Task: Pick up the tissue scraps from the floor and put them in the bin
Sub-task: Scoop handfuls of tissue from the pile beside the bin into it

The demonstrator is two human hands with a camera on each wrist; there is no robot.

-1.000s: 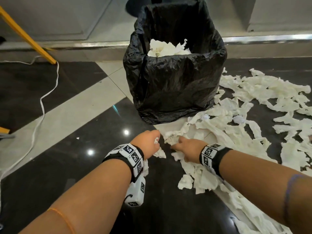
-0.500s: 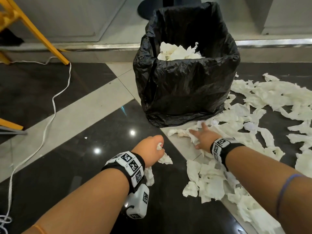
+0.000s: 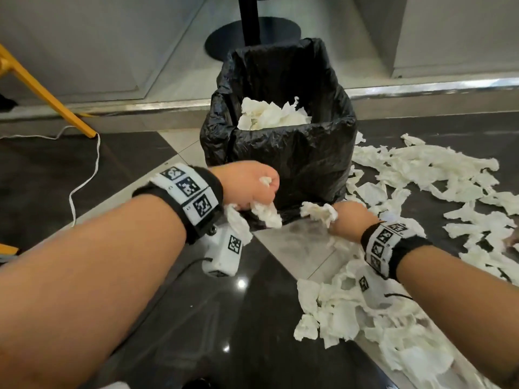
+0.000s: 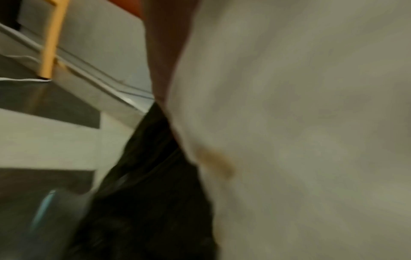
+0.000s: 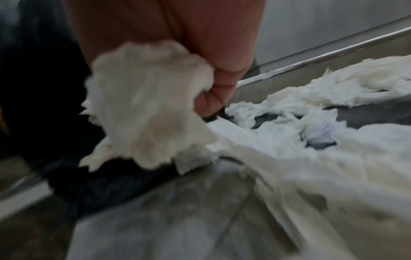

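Observation:
A bin lined with a black bag (image 3: pixel 295 161) stands on the floor, holding white tissue (image 3: pixel 272 115). My left hand (image 3: pixel 250 189) is raised in front of the bin's near wall and grips a bunch of tissue scraps (image 3: pixel 265 213) that hang below the fist. In the left wrist view a blurred tissue (image 4: pixel 300 123) fills most of the picture. My right hand (image 3: pixel 351 220) is lower, near the bin's base, and grips another wad of tissue (image 3: pixel 318 213), the same wad (image 5: pixel 146 105) showing under its curled fingers (image 5: pixel 213 84). Many torn scraps (image 3: pixel 421 175) lie on the floor to the right.
More scraps (image 3: pixel 351 315) lie under my right forearm. A yellow ladder leg (image 3: pixel 47 94) and a white cable (image 3: pixel 84 178) are at the left. A black round stand base (image 3: pixel 252 35) sits behind the bin, past a metal floor strip (image 3: pixel 421 87).
Both hands have lifted off the floor with tissue in them. The left rose up in front of the bin; the right closed on a wad near the bin's base.

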